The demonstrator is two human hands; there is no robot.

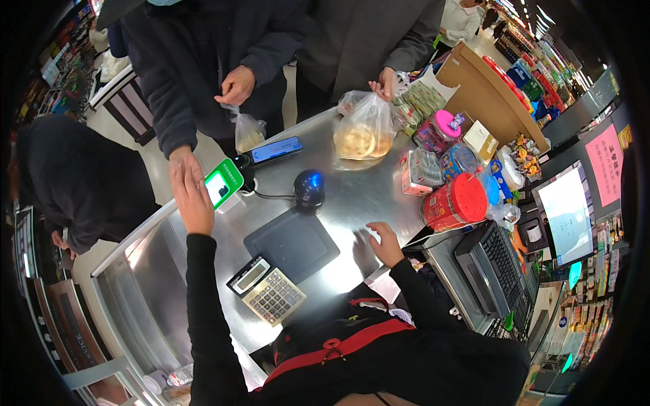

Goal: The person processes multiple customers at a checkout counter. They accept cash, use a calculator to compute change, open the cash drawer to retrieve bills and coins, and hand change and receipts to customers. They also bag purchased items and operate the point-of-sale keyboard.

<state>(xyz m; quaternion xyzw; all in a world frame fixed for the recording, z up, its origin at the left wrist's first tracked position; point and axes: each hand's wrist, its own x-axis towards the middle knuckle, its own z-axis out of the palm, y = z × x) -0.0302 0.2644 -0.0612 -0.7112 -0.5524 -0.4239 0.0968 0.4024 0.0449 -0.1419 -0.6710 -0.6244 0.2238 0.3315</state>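
My left hand (192, 200) reaches to the counter's far edge, at the left side of a green-framed payment terminal (223, 184); a person's hand meets or overlaps it there, and whether it holds anything is hidden. My right hand (386, 245) hovers over the steel counter (355, 203), empty, fingers apart and slightly curled. Between my arms lie a calculator (274, 297) and a dark flat pad (294, 243). Behind the pad stands a black scanner (309, 189) with a blue light. A phone (277, 150) rests beside the terminal.
Across the counter one person holds a small plastic bag (249, 133); another grips a clear bag of round breads (363, 139). To the right stand a red-lidded jar (453, 202), small boxes (421, 170), a cash register keyboard (497, 264) and a monitor (566, 215).
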